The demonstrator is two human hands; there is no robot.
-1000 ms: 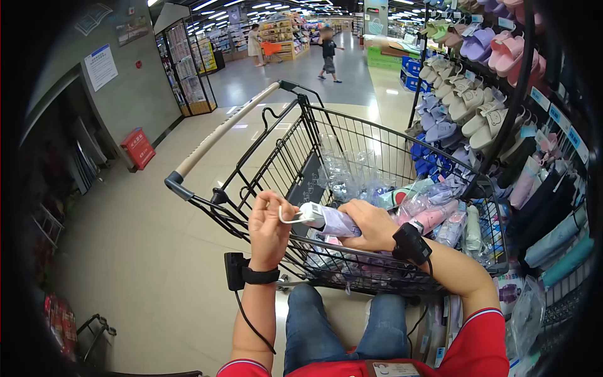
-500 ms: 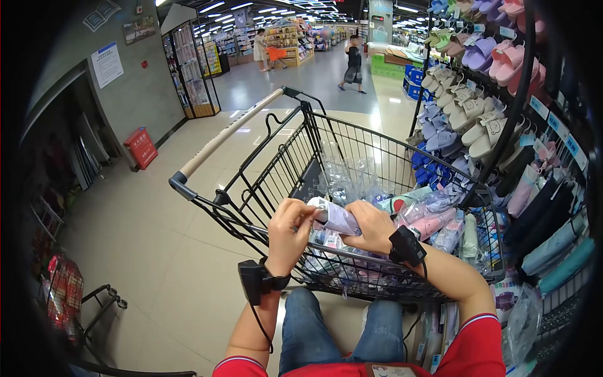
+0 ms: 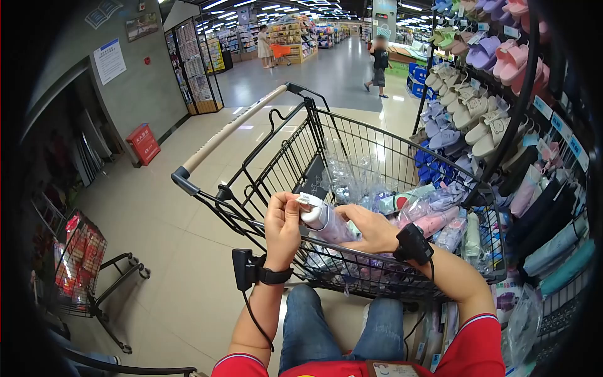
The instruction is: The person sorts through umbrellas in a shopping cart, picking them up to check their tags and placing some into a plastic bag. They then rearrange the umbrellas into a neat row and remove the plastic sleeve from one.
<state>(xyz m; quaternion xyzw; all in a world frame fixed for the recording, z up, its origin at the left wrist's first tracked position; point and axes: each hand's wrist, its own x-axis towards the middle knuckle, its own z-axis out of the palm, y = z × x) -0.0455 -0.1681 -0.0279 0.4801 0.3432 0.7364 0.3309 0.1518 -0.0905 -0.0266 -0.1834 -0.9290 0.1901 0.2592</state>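
Observation:
A folded lavender umbrella (image 3: pixel 333 229) with a white handle end lies over the near side of the black wire shopping cart (image 3: pixel 370 254). My right hand (image 3: pixel 374 231) is closed around its body from the right, its fingertips partly hidden. At the white end, my left hand (image 3: pixel 282 225) pinches a small white tag (image 3: pixel 306 200) between thumb and fingers. Below and beyond my hands, the cart holds several folded umbrellas in clear plastic, among them a pink one (image 3: pixel 436 221) and a pale green one (image 3: pixel 471 235).
Slippers (image 3: pixel 483 119) hang on a rack at the right, with more folded umbrellas (image 3: pixel 553 251) below them. Another cart with red packages (image 3: pixel 78 251) stands at the left. A red box (image 3: pixel 144 144) is by the wall. Two people walk or stand farther off.
The umbrella has tilted so its white end faces me more. My left hand has shifted slightly left, drawing the tag outward; my right fingers lie looser. A distant person has moved right.

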